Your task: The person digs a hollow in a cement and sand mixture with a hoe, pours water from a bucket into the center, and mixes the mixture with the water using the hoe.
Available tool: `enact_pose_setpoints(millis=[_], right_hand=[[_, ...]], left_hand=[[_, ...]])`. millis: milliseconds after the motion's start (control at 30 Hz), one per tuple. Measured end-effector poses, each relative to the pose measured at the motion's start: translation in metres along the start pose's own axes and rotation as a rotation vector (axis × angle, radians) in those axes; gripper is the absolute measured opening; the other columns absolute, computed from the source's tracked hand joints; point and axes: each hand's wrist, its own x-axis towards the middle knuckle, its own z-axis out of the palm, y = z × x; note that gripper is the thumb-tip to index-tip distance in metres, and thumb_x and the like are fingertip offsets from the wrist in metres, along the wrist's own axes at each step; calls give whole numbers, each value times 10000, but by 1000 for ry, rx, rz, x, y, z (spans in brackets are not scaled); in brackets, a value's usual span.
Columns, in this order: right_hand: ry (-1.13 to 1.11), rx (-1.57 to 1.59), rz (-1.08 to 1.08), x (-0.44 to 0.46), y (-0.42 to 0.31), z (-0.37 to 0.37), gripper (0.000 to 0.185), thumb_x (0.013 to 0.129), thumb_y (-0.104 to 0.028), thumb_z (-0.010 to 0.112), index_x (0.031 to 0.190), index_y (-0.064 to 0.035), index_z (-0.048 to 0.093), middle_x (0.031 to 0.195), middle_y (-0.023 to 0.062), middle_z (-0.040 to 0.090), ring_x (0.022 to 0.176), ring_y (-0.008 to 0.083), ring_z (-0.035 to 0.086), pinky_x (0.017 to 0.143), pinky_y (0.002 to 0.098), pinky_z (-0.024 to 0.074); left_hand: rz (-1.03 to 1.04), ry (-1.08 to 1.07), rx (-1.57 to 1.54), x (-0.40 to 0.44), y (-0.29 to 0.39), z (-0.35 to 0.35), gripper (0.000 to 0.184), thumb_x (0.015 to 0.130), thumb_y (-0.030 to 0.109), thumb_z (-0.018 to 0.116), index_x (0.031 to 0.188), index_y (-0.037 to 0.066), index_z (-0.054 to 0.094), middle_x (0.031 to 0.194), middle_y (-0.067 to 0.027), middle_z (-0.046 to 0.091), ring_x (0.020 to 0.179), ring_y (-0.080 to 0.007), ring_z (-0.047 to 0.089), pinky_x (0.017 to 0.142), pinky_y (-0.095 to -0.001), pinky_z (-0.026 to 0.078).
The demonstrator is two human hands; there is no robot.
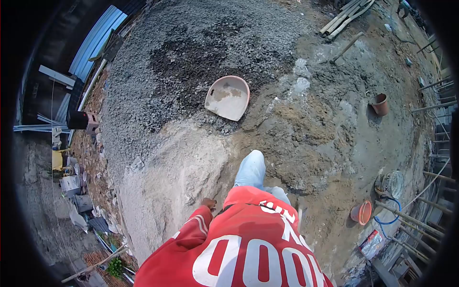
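Observation:
My left hand point(209, 203) hangs low beside my red sleeve, above the pale sand pile point(184, 158). Its fingers are too small and shaded to make out, and nothing held shows. My right hand is out of sight. Ahead of my bent knee, a pale pinkish scoop pan point(225, 101) lies on the grey gravel point(138, 86), some distance from my left hand. A little dirt sticks to its inside.
Muddy grey mix point(334, 129) spreads to the right, with a long-handled tool point(347, 47) in it. A brown bucket point(380, 104), an orange bucket point(361, 213), a blue hose point(398, 210) and bamboo poles point(416, 221) lie along the right. More poles point(345, 18) lie at the far end.

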Motion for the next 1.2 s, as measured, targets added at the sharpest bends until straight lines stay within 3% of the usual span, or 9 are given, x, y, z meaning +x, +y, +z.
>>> enact_pose_setpoints(millis=[233,300,433,533,667,733,833,1033,1200], right_hand=[[31,-86,32,46,-90,18,406,680,-238,754,941,40,614,916,254,664,882,376,664,776,416,549],[17,-40,2,-7,-174,-12,381,676,-219,758,912,41,612,884,247,668,843,377,670,752,427,550],[175,-58,-176,5,-254,12,334,682,-197,749,832,70,616,677,191,652,585,311,666,558,406,529],[256,47,-496,-73,-343,5,329,703,-172,722,913,32,573,747,217,639,723,393,640,655,451,509],[102,284,-600,-124,-378,47,312,723,-138,688,966,-5,543,793,254,624,777,441,620,677,485,492],[6,323,-507,-112,-398,65,336,729,-126,673,1014,-21,529,761,254,616,754,448,616,654,485,490],[88,392,-683,-32,-464,117,377,732,-134,669,1062,-50,509,749,261,617,735,464,604,639,506,481],[68,450,-810,98,-639,133,522,720,-135,683,1208,-58,515,947,268,627,872,453,592,754,515,477],[-30,398,-726,144,-623,140,555,723,-147,683,1242,-50,509,980,252,635,901,453,592,796,505,476]], left_hand=[[87,161,-17,9,2,-32,177,755,136,661,827,-24,655,772,-153,680,652,-245,683,568,-338,554],[305,479,176,84,18,-41,116,783,60,627,866,-17,652,749,-122,674,579,-190,645,505,-307,518],[762,153,118,2,282,-15,177,789,94,623,944,14,651,789,-98,672,686,-146,638,629,-291,512],[507,-584,-49,22,372,65,316,852,277,660,1054,41,605,843,-74,652,757,-173,618,681,-320,505],[375,-758,-117,25,468,169,502,778,352,740,985,-56,533,819,-122,626,667,-163,602,558,-305,477],[238,-200,71,130,472,221,498,729,402,765,893,-18,554,733,-116,588,632,-206,568,576,-401,470],[479,-183,-172,159,555,210,176,842,105,664,803,28,512,567,-2,470,416,-116,431,373,-289,343],[1116,96,3,258,720,189,280,847,122,647,993,22,430,671,-35,479,484,-136,476,414,-301,449],[947,251,132,387,682,225,212,788,81,641,870,-54,500,631,-88,546,476,-195,541,413,-354,447]])
